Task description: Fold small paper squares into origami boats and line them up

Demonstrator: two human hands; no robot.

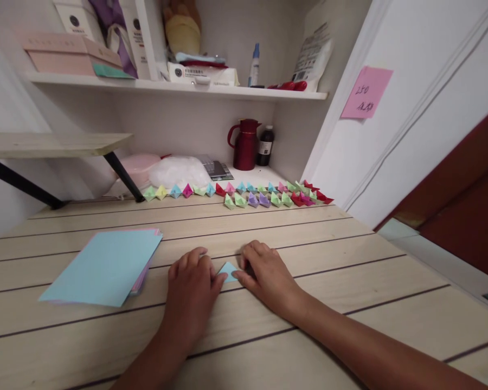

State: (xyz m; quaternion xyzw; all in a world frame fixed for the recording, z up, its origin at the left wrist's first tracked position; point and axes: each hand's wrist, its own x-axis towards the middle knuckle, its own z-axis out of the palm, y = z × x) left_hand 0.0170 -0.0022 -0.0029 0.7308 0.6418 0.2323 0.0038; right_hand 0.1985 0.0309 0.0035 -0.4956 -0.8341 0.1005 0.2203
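Note:
A small light-blue folded paper triangle (228,269) lies flat on the wooden table, its point facing away from me. My left hand (191,290) is closed at its left corner, the thumb pressing on the paper and the fingers curled. At the right corner, my right hand (267,277) is closed in the same way, thumb on the edge. The hands partly cover both corners. To the left rests a stack of square paper sheets (106,265), light blue on top with pink and purple edges showing.
Several small folded paper boats (264,200) in many colours line the table's back edge. Behind them stand a red jug (246,145) and a dark bottle (265,146). A raised wooden shelf (57,143) on black legs is at the left. A pink note (367,93) sticks to the wall.

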